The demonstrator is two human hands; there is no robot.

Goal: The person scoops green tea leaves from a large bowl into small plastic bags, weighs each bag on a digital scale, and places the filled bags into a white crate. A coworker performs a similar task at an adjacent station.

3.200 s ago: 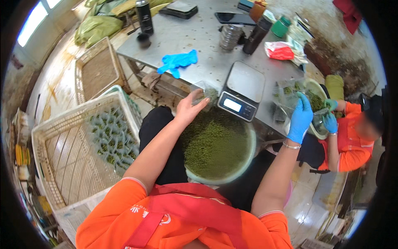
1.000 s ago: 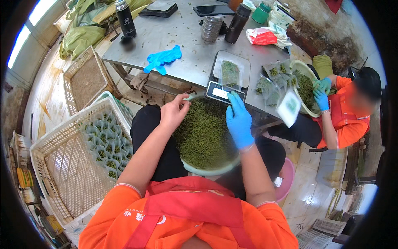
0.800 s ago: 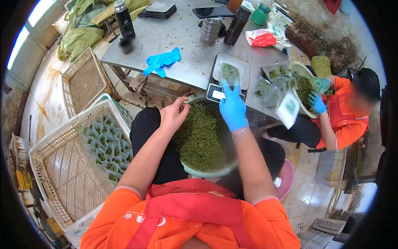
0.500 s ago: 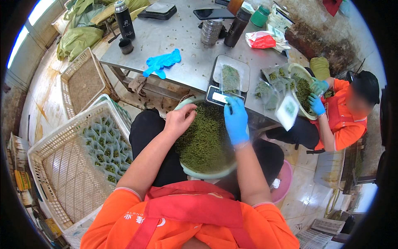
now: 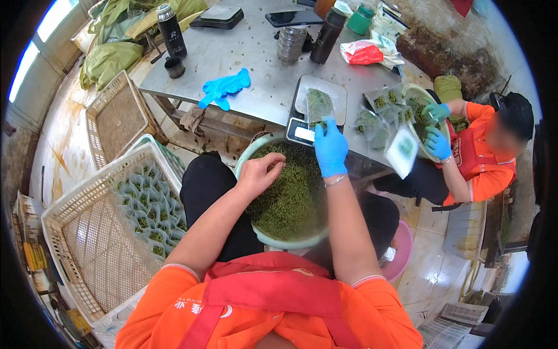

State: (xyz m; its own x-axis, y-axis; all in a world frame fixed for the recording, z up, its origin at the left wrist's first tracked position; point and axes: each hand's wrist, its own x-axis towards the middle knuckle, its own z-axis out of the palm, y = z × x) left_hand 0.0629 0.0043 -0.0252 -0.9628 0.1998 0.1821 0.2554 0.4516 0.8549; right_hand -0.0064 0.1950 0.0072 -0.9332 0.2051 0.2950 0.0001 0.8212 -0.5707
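Note:
A bag of green granules [image 5: 318, 102] lies on the digital scale [image 5: 340, 104] at the table's front. My right hand [image 5: 330, 151], in a blue glove, grips the bag's near end, just above the display. My bare left hand [image 5: 261, 173] is over a pale green basin [image 5: 244, 157] of loose green granules between my legs, its fingers closed together; what they hold, if anything, is too small to make out. Several more filled bags [image 5: 381, 122] lie right of the scale beside a white slab-like packet [image 5: 401, 151].
A co-worker [image 5: 485, 151] in blue gloves works at another basin at right. The steel table [image 5: 256, 70] holds flasks [image 5: 171, 35], a phone, second scale and loose glove [image 5: 224, 87]. Crates [image 5: 75, 244] stand at left, one with standing bags. A pink basin [image 5: 401, 256] is at lower right.
The bag has gone from my left hand onto the scale. My left hand has lately moved rightward over the basin. My right hand has risen from the display to the bag's near end.

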